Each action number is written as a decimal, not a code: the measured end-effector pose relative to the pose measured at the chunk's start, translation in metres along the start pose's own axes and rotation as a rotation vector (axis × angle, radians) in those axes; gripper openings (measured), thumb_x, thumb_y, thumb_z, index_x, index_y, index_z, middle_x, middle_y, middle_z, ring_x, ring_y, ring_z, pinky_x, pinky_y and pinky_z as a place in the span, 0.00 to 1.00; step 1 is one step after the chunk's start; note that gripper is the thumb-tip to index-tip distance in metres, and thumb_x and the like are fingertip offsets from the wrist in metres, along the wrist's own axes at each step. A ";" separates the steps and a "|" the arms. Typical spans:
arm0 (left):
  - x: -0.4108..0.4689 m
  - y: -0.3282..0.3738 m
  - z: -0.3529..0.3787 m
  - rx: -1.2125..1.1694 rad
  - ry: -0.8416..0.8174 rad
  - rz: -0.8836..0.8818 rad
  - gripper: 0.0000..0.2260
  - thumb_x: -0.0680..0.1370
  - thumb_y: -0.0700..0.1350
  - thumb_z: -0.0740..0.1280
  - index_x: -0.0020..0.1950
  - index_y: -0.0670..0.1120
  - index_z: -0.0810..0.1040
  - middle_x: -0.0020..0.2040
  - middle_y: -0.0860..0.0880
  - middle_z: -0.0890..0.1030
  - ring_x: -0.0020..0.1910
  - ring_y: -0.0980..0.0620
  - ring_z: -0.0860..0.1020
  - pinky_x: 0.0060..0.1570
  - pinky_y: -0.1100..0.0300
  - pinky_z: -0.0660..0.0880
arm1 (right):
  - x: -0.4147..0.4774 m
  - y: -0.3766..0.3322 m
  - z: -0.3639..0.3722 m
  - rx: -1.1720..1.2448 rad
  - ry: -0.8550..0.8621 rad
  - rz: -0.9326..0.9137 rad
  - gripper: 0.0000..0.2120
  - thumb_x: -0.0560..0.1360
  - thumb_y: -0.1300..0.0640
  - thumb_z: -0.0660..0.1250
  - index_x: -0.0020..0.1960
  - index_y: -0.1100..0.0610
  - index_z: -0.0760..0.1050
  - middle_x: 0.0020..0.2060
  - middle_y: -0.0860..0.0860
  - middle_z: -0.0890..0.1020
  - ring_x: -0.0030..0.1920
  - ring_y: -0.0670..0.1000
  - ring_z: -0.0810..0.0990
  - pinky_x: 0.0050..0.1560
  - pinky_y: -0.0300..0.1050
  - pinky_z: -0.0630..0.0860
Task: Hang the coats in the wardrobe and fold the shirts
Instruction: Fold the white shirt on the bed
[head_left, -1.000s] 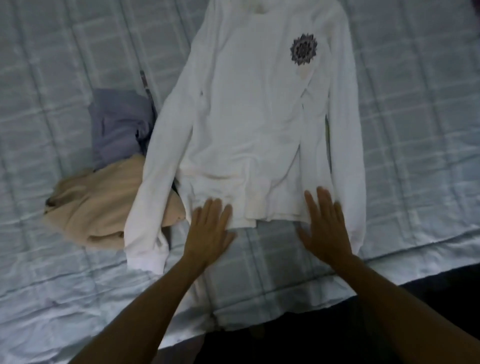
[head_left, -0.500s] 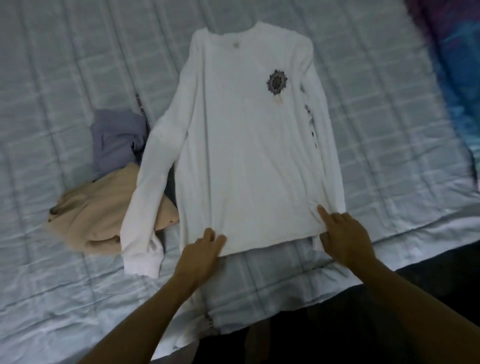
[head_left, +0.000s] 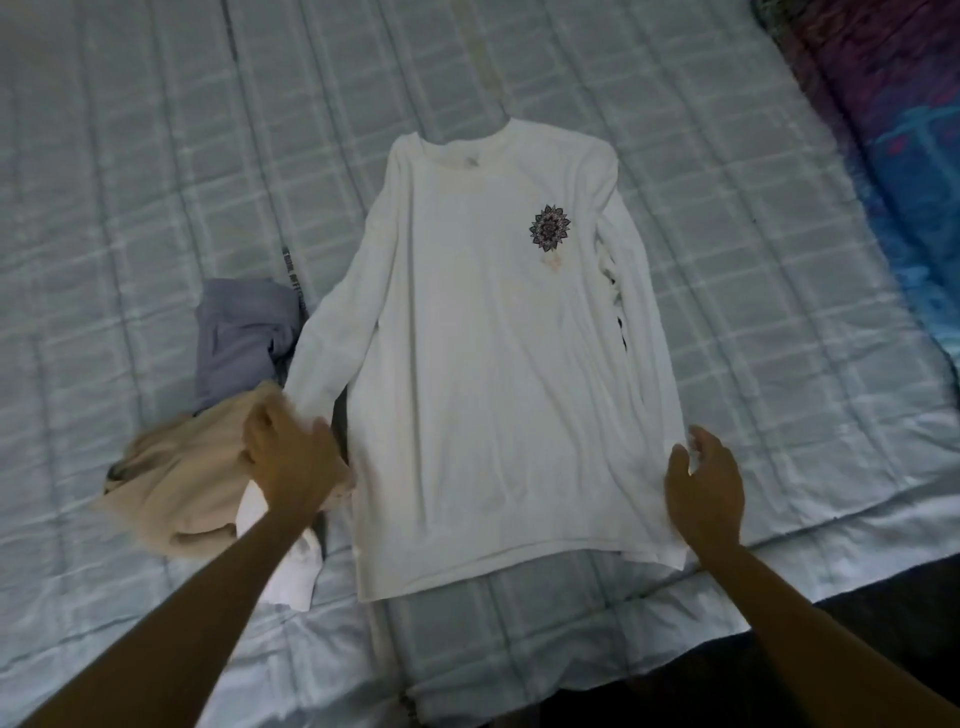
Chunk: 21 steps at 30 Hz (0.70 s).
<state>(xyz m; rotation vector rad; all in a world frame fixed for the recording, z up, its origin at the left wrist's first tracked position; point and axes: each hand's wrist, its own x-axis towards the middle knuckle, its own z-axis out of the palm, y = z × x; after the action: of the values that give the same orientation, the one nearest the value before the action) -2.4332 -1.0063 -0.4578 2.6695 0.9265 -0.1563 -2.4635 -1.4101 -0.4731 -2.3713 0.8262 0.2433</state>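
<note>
Looking down through the head view onto a pale checked bed (head_left: 130, 182). Spread flat and face up toward the near edge, collar pointing to the far edge: one white shirt (head_left: 467, 389), bearing one dark round emblem (head_left: 549, 228) on the chest. Two long sleeves, the right sleeve (head_left: 641, 322) lying straight along the body, the left sleeve (head_left: 327, 338) angled out toward the bed's left edge. Closed round that left sleeve with curled fingers, slightly blurred: the left hand (head_left: 291, 457), with the cuff trailing out below the wrist toward the near edge. At the shirt's right side close to the hem, touching or just above it, cannot tell which: the right hand (head_left: 706, 488), thumb and fingers apart and loosely curved, clamping nothing. Crowding the left sleeve on the side toward the bed's left edge: two other garments in a heap, one beige garment (head_left: 176, 493) partly under the left hand and sleeve, and one grey-purple garment (head_left: 244, 338) just beyond and touching it. Running along the bed's right edge up to the far right corner: one patterned blanket (head_left: 893, 156) in blue and purple, well apart from the shirt.
</note>
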 end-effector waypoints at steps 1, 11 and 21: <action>0.008 -0.007 0.000 0.012 -0.038 -0.055 0.25 0.75 0.45 0.67 0.69 0.38 0.64 0.65 0.34 0.68 0.63 0.33 0.67 0.62 0.39 0.63 | 0.005 0.003 0.003 -0.012 -0.096 0.044 0.21 0.79 0.54 0.60 0.69 0.61 0.66 0.62 0.59 0.75 0.62 0.59 0.73 0.63 0.52 0.67; 0.007 0.045 -0.029 -0.071 -0.273 0.213 0.18 0.77 0.49 0.65 0.61 0.37 0.74 0.55 0.36 0.79 0.53 0.36 0.77 0.54 0.50 0.72 | -0.001 0.014 0.014 -0.093 -0.164 0.249 0.32 0.76 0.35 0.54 0.65 0.61 0.70 0.61 0.64 0.72 0.59 0.64 0.72 0.62 0.60 0.68; -0.127 0.193 0.017 -0.183 -1.248 0.330 0.31 0.79 0.52 0.63 0.78 0.53 0.50 0.52 0.44 0.80 0.36 0.49 0.79 0.34 0.58 0.80 | -0.009 0.028 0.002 -0.098 -0.288 0.276 0.21 0.78 0.50 0.60 0.64 0.63 0.70 0.58 0.61 0.76 0.58 0.62 0.74 0.59 0.55 0.68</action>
<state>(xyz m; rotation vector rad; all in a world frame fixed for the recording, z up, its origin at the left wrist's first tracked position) -2.4130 -1.2294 -0.3987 1.8869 0.0723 -1.3493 -2.4875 -1.4217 -0.4856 -2.2327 1.0153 0.7343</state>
